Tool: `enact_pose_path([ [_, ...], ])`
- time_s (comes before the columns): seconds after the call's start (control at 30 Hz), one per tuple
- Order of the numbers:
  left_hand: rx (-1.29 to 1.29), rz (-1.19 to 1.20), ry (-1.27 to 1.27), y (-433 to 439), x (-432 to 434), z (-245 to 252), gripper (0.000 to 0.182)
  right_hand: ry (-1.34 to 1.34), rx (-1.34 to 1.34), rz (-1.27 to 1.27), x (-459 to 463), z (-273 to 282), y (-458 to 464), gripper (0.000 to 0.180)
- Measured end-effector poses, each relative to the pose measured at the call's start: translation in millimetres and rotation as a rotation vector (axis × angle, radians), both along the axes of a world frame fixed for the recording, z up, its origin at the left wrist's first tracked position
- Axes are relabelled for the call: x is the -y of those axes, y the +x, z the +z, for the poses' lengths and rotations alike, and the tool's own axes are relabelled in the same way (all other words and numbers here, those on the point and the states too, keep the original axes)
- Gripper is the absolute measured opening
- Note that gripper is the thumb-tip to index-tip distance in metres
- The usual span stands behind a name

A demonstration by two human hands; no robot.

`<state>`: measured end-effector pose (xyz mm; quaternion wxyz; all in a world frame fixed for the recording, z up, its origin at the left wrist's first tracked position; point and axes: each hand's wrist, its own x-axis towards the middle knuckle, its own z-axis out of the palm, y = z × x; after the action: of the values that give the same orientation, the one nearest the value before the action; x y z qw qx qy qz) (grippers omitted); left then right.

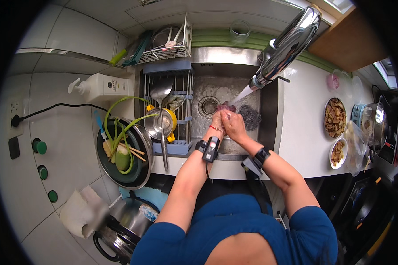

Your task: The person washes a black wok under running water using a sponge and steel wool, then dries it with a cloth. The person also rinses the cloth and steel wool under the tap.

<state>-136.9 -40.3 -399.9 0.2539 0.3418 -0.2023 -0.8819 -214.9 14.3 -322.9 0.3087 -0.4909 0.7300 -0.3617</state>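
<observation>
Both hands are together over the stainless steel sink [227, 149], under water running from the chrome faucet [282, 49]. My left hand [218, 116], with a red bracelet at its wrist, holds a wet purplish-red item [226, 106] in the stream. What that item is, raw meat or something else, I cannot make out. Against the left hand presses my right hand [233, 124], its fingers curled; whether it also grips the item is hidden. A dark mesh scouring pad [250, 116] lies on the sink floor to the right. The drain [208, 106] is just left of the hands.
Left of the basin, a rack holds a yellow-handled steel pot [161, 124] and a metal spatula [163, 132]. A pan [146, 169] with a green radish [122, 159] stands farther left, below a white pump bottle [107, 86]. Two food bowls, one a larger bowl [335, 117], sit at right.
</observation>
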Motion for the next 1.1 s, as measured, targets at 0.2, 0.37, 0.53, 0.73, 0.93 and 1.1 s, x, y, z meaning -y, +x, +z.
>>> enact_pose_path([
  [0.2, 0.154, 0.034, 0.159, 25, -16, 44, 0.025, 0.492, -0.398, -0.036, -9, -80, -52, 0.042],
  [0.37, 0.336, 0.004, 0.015, 50, -34, 52, 0.036, 0.68, -0.548, 0.061, -19, -122, -52, 0.045],
  [0.53, 0.24, 0.174, 0.129, 62, -53, 65, 0.052, 0.2, 0.357, -0.323, 45, -146, -37, 0.043],
  [0.73, 0.204, 0.276, 0.139, 91, -46, 71, 0.047, 0.143, 1.562, -0.364, 30, -68, -50, 0.035],
  [0.93, 0.223, 0.339, 0.087, 97, -46, 56, 0.044, 0.077, 1.545, -0.323, -23, -10, -80, 0.029],
  [1.1, 0.128, 0.266, 0.137, 102, -39, 55, 0.041, 0.395, -0.392, 0.024, -35, -46, -74, 0.019],
])
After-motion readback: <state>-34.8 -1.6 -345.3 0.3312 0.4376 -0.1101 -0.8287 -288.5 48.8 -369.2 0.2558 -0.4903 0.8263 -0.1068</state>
